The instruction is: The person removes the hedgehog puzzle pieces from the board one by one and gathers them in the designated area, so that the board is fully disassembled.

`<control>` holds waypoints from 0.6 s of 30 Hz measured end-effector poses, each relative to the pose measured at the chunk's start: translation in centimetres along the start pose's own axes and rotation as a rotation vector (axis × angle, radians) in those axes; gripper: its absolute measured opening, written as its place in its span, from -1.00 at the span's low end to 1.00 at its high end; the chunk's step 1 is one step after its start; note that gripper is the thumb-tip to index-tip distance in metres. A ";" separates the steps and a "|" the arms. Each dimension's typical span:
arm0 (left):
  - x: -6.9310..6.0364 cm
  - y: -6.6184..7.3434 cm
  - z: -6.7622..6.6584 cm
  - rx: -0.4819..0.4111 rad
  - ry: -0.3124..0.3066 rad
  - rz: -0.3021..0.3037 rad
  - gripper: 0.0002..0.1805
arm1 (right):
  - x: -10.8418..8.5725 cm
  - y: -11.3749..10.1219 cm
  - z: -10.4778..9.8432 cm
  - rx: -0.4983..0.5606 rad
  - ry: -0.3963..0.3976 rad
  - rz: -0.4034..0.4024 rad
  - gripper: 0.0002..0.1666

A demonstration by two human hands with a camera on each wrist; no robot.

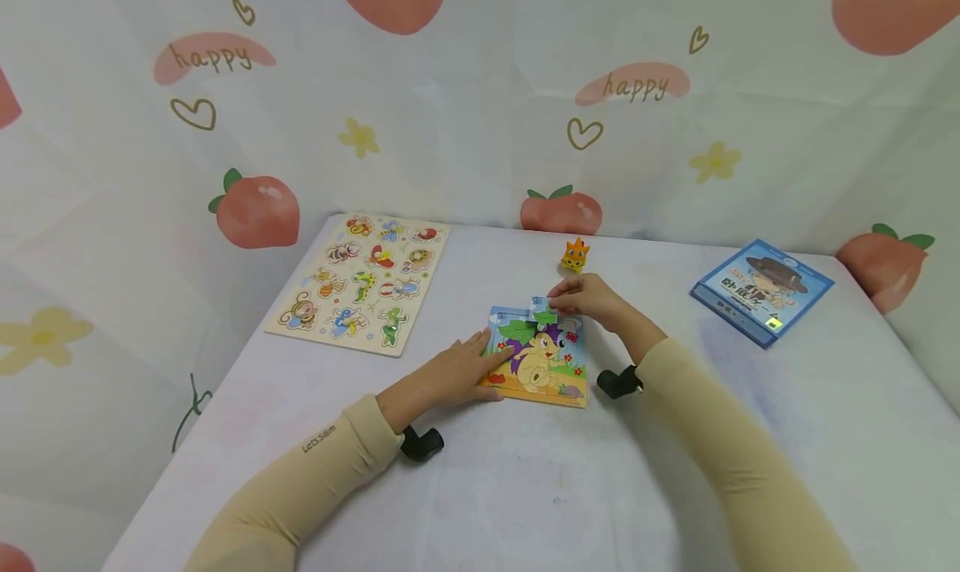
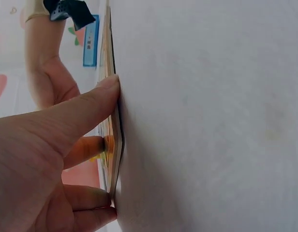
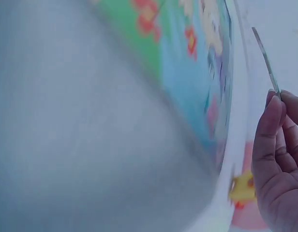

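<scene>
Head view: from my remote seat, at left on the white-covered table (image 1: pixel 510 489), I see a wooden animal board (image 1: pixel 347 282) lying flat, well apart from the work. Next comes the person's left hand (image 1: pixel 457 373), spread along the left edge of a hedgehog puzzle (image 1: pixel 536 373), thumb at its near corner; I judge it is bracing the puzzle, which lies flat mid-table. At its far edge a small piece (image 1: pixel 538 308), blue with a green leaf, is held up; the right wrist view shows it edge-on, apart from the puzzle. A small orange toy (image 1: pixel 576 255) sits just beyond the right hand (image 1: pixel 591 299), which pinches the piece between thumb and fingertips. I take the step in hand as placing this piece; the next move seems to call for squaring its edges, then lowering it. Farthest right lies a blue box (image 1: pixel 761 293). I find most room on the near side and toward that box; beyond, the toy could get knocked.
</scene>
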State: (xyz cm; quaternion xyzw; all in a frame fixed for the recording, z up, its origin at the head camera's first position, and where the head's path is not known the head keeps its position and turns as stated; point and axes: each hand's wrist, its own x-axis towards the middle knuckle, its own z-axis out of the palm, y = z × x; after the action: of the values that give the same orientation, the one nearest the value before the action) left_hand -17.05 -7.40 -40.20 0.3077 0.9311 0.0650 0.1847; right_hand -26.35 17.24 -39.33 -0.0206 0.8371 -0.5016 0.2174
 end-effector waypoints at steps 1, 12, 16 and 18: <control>0.0 0.0 0.1 0.003 0.004 0.001 -0.21 | -0.1 0.2 -0.4 0.003 0.000 0.012 -0.64; -0.1 0.1 0.1 0.000 0.008 -0.010 -0.20 | -1.7 2.5 -3.6 -0.012 0.010 0.072 -0.57; -0.2 0.2 0.1 -0.002 0.016 -0.007 -0.20 | -2.3 3.4 -4.8 -0.024 0.025 0.073 -0.55; -0.2 0.2 0.1 0.000 0.019 -0.006 -0.20 | -2.6 3.8 -5.4 -0.024 0.029 0.076 -0.54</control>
State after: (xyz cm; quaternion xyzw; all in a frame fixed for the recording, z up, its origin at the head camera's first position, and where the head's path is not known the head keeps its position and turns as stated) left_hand -16.78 -7.37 -40.16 0.3045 0.9337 0.0674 0.1759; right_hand -25.39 24.24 -39.54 0.0158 0.8462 -0.4832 0.2241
